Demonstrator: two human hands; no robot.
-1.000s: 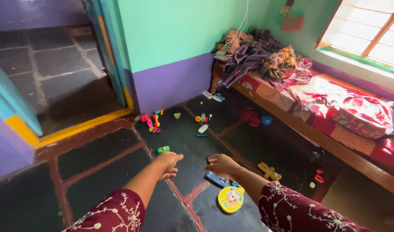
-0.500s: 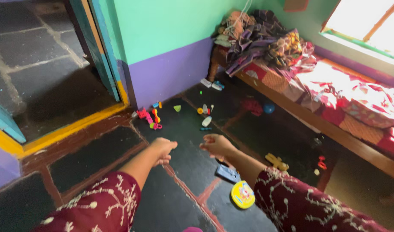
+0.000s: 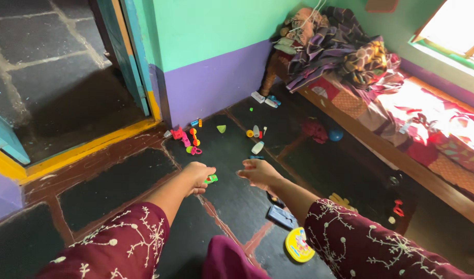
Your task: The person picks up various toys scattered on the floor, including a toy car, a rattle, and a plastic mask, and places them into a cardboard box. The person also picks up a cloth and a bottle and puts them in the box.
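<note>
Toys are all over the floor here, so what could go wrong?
The small green toy lies right by the left hand, and it looks easy to knock away across the dark floor. The yellow round toy and the blue flat toy lie close below the right arm, so someone might step on them. The right hand is empty.

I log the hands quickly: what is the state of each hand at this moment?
Left hand: loosely curled, holding nothing visible, just beside the small green toy on the floor.
Right hand: half open, empty.
</note>
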